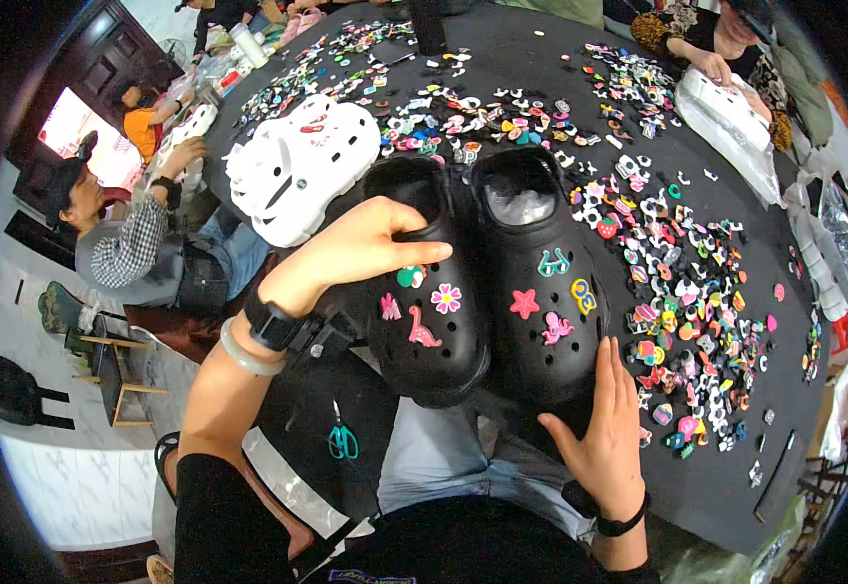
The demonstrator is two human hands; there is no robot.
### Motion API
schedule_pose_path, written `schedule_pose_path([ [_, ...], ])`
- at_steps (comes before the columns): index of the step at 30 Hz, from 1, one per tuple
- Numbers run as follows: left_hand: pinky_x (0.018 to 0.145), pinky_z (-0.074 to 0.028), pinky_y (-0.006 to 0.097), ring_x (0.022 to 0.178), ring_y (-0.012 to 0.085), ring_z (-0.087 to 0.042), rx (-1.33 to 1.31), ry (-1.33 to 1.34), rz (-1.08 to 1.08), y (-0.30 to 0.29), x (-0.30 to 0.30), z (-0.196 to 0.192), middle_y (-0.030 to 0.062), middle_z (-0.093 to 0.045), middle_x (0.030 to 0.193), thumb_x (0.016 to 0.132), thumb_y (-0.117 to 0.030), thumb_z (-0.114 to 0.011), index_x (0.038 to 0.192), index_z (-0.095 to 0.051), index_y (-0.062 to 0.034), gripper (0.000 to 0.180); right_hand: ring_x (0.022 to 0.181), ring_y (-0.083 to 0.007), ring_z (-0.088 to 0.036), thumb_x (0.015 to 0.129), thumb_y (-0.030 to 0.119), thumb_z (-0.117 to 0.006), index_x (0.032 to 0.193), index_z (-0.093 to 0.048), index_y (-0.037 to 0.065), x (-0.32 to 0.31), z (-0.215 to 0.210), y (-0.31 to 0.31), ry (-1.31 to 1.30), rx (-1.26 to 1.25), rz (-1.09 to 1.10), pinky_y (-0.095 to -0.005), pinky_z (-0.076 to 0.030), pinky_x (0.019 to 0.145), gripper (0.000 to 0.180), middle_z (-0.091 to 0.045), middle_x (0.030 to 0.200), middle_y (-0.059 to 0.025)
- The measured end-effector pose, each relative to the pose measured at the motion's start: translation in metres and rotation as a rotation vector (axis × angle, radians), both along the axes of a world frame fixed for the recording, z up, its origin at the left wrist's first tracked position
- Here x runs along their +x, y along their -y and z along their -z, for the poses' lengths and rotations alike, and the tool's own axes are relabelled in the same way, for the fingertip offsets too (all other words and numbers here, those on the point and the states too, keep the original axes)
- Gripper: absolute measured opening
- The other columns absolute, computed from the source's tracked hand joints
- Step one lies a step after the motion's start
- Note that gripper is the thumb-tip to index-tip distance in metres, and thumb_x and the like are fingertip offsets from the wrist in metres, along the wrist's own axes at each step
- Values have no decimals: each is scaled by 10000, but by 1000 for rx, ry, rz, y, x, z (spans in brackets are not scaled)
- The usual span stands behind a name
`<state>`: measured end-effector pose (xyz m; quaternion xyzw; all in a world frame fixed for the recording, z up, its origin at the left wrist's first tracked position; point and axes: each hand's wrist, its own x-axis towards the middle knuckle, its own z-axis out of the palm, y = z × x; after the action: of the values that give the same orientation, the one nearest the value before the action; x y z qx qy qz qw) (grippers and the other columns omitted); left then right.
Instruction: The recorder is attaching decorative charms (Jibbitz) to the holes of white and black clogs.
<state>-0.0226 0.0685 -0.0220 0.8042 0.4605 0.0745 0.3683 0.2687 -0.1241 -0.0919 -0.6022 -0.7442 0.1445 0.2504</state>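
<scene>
Two black clogs lie side by side before me, toes toward me: a left clog [383, 352] and a right clog [518, 365]. The left one carries a pink dinosaur charm [424, 329], a flower charm [445, 298], a pink letter charm and a green-and-white one. On the right one are a red starfish charm [524, 304], a pink octopus charm [556, 329], a teal charm and a yellow-and-blue charm. My left hand [377, 238] grips the left clog at its opening, thumb on top, other fingers partly hidden. My right hand [607, 423] rests open along the right clog's toe side, fingers stretched out.
Loose colourful charms [682, 311] cover much of the dark table [531, 63]. White clogs [312, 170] stand at the left. Teal-handled scissors [342, 441] lie near my left forearm. Other people work around the table; one at the far right handles a white clog in plastic [721, 112].
</scene>
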Motion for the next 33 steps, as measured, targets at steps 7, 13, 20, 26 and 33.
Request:
schedule_pose_path([
  [7, 620, -451, 226, 697, 20, -550, -159, 93, -264, 30, -8, 7, -32, -657, 734, 902, -216, -713, 843, -701, 22, 246, 1221, -487, -451, 752, 159, -781, 1481, -255, -58, 3, -3, -24, 17, 29, -15, -492, -386, 1037, 925, -324, 1461, -361],
  [13, 585, -448, 242, 647, 18, -557, -153, 188, -199, 30, -9, 9, -6, -636, 646, 924, -254, -687, 781, -663, 28, 317, 1235, -474, -462, 785, 171, -762, 1474, -240, -88, 8, 10, -22, 8, 32, -28, -478, -400, 1032, 902, -338, 1456, -357],
  [20, 566, -445, 261, 632, 26, -543, -78, 185, -138, 34, -12, 4, 13, -620, 630, 941, -234, -661, 777, -629, 41, 322, 1235, -447, -472, 789, 176, -760, 1476, -283, -51, 0, -6, -20, 24, 94, -12, -494, -391, 1026, 866, -355, 1470, -315],
  [26, 530, -399, 281, 596, 36, -464, -114, 55, -73, 24, -15, 0, -13, -537, 588, 946, -327, -652, 707, -588, 34, 438, 1132, -320, -576, 771, 148, -767, 1229, -615, 63, -17, -23, -4, -311, 161, -258, -421, -439, 945, 490, -587, 1278, -147],
  [33, 504, -331, 277, 590, 26, -404, -164, -102, -52, 14, -17, -1, -35, -457, 578, 945, -425, -628, 701, -584, 32, 520, 862, -208, -646, 842, 170, -707, 1086, -686, 91, -37, -6, 1, -384, 84, -481, -332, -463, 723, 257, -677, 1022, -41],
])
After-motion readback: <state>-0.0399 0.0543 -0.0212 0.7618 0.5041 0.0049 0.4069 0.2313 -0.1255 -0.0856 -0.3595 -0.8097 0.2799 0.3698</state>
